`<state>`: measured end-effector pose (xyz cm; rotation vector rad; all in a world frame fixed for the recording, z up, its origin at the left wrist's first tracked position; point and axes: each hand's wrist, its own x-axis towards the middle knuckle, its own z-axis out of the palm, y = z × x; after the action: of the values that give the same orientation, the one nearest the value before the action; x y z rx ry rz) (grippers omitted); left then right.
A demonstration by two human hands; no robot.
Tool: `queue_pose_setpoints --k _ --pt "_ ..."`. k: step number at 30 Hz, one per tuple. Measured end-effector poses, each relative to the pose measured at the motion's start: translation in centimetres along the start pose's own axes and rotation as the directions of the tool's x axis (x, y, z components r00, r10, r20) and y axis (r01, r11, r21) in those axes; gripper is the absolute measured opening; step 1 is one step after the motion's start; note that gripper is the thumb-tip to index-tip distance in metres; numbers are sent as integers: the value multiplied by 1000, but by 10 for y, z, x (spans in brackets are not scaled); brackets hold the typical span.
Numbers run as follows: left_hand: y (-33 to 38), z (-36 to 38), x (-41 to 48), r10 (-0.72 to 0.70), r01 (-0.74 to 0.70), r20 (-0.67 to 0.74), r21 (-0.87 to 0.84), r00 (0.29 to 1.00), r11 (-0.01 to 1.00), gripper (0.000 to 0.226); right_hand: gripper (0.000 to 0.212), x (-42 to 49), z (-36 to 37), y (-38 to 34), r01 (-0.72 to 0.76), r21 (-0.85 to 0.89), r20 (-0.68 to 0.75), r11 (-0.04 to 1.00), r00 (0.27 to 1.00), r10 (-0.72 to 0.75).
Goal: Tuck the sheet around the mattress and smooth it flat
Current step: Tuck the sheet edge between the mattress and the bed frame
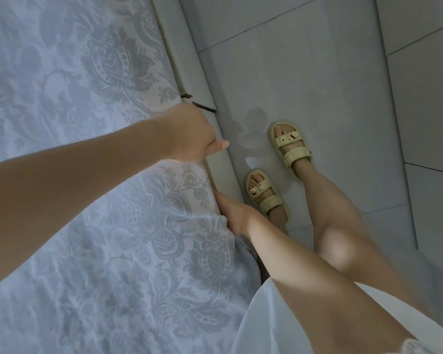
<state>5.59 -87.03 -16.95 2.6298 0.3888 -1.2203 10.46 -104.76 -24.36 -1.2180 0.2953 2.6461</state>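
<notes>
A pale blue-white sheet with a grey floral pattern covers the mattress on the left. My left hand reaches across it to the mattress's right edge. Its fingers curl down over that edge into the sheet, and the thumb sticks out to the right. Nearer to me, my right hand lies in the gap between the mattress side and the pale bed frame. Its fingers run straight along the gap, and their tips are hidden under the sheet's edge.
The bed frame's rail runs diagonally from the top centre down to my legs, with a dark gap just beyond my left hand. Grey floor tiles fill the right side. My feet in yellow sandals stand close beside the frame.
</notes>
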Motion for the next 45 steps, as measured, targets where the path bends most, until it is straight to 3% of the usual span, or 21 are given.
queue_pose_setpoints --k 3,6,8,11,15,19,23,25,27,30,32,35,38,41,43,45 --pt "6 3 -2 46 -56 -150 -58 988 997 77 61 -14 -15 19 -3 65 81 998 997 -2" --pt "31 6 -11 130 -152 -231 -80 964 985 82 89 -32 -32 43 -56 90 78 994 996 49" --pt "55 12 -15 175 -193 -181 -88 968 977 79 96 -40 -44 60 -42 173 60 984 998 32" --pt "86 32 -21 231 -232 -39 -35 972 972 66 87 -55 -55 82 82 259 -74 962 995 -65" --pt "116 46 -22 206 -208 38 98 978 973 56 68 -79 -63 99 267 106 -204 958 949 -241" --pt "133 45 -12 113 -143 142 223 983 964 52 61 -85 -45 110 322 84 -114 943 943 -311" --pt "142 35 -11 42 -113 288 235 957 965 41 62 -67 -24 110 305 113 9 946 951 -308" --pt "143 27 -12 -19 -51 323 206 946 977 44 67 -52 -16 106 276 112 54 955 957 -283" --pt "140 24 -16 -115 67 328 152 938 986 63 62 -36 -12 106 281 57 58 958 957 -284" --pt "134 31 -21 -153 150 220 32 963 988 71 60 -15 -20 120 229 35 51 973 972 -231" --pt "132 40 -24 -108 109 40 -29 993 994 77 64 -7 -30 136 152 105 30 983 987 -156" --pt "137 55 -27 -5 -4 -219 -38 976 999 75 65 -8 -48 162 96 115 74 989 992 -105" --pt "166 66 -32 112 -124 -288 -24 951 992 73 69 -25 -66 187 83 104 139 991 985 -98" --pt "196 81 -38 198 -205 -245 -3 949 979 78 82 -45 -78 212 46 165 79 985 995 -59" --pt "213 94 -44 211 -219 -182 -22 960 976 75 82 -54 -83 231 141 193 -63 971 989 -132" --pt "219 103 -45 190 -192 -165 0 968 981 73 71 -64 -84 248 328 105 -274 939 917 -290"
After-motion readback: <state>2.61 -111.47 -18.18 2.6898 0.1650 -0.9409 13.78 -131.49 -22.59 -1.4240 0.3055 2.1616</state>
